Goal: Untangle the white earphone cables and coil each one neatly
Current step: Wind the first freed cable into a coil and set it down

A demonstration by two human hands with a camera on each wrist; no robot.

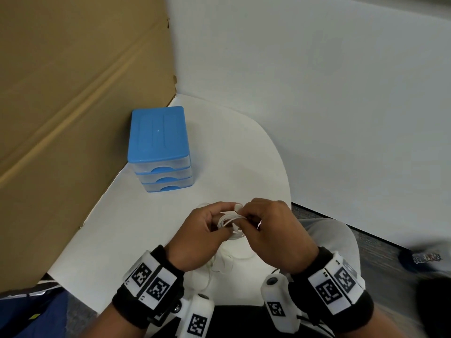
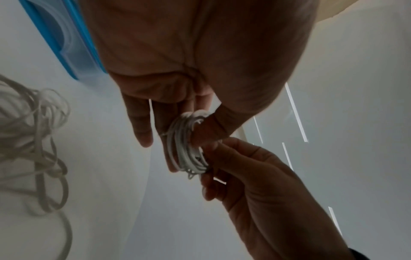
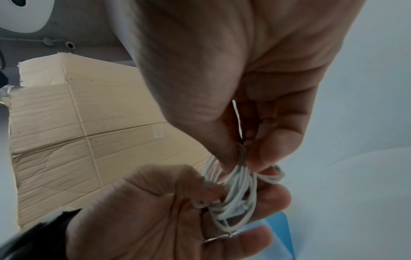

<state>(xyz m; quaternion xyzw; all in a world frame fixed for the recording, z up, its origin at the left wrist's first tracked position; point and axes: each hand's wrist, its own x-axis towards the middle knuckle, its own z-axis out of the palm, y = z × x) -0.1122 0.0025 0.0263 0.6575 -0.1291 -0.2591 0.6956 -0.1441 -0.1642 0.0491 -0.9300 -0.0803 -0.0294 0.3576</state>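
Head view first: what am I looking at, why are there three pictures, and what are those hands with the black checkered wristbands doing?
There is no machine here, just a person's two bare hands, each wearing a black wristband with square markers. The big picture comes from a head camera looking down. The other two look along each wrist at the fingers. On the white rounded table stands a small clear plastic three-drawer box with a blue top, beside a brown cardboard sheet. The left grip and right grip both pinch a small coil of thin white cable. More loose white cable lies on the table.
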